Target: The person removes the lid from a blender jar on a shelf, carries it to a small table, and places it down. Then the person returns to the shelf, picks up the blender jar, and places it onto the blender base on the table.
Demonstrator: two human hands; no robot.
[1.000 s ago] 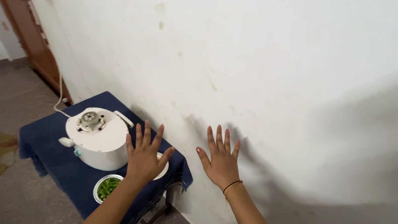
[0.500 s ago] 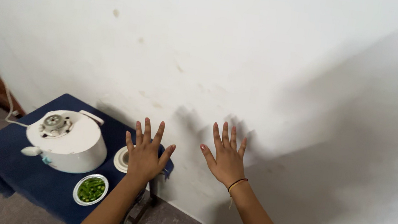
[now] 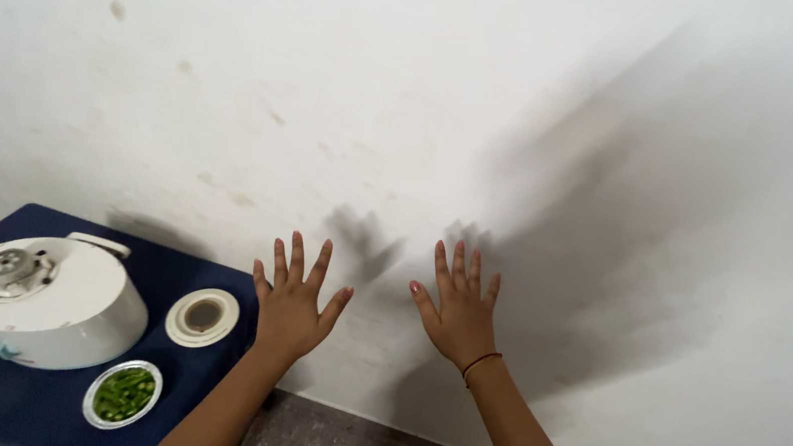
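A white wall (image 3: 491, 114) fills the view beyond both raised hands; left of the fingers, a blue-clothed table (image 3: 209, 271), cut off at the frame edge, carries a white cooker (image 3: 53, 307), a round white lid (image 3: 203, 316) and a small bowl of chopped greens (image 3: 123, 393). The left hand (image 3: 290, 306) and right hand (image 3: 459, 311) are spread wide, fingers apart, holding nothing. Whether the fingertips touch the wall cannot be told.

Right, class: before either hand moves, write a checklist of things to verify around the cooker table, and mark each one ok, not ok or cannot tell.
1. Left hand empty, fingers spread: ok.
2. Right hand empty, fingers spread: ok.
3. White cooker lid on: ok.
4. Bowl of chopped greens upright on the blue-covered table: ok.
5. White round cap lies apart from the cooker: ok.
6. Cooker plugged in or hot: cannot tell.
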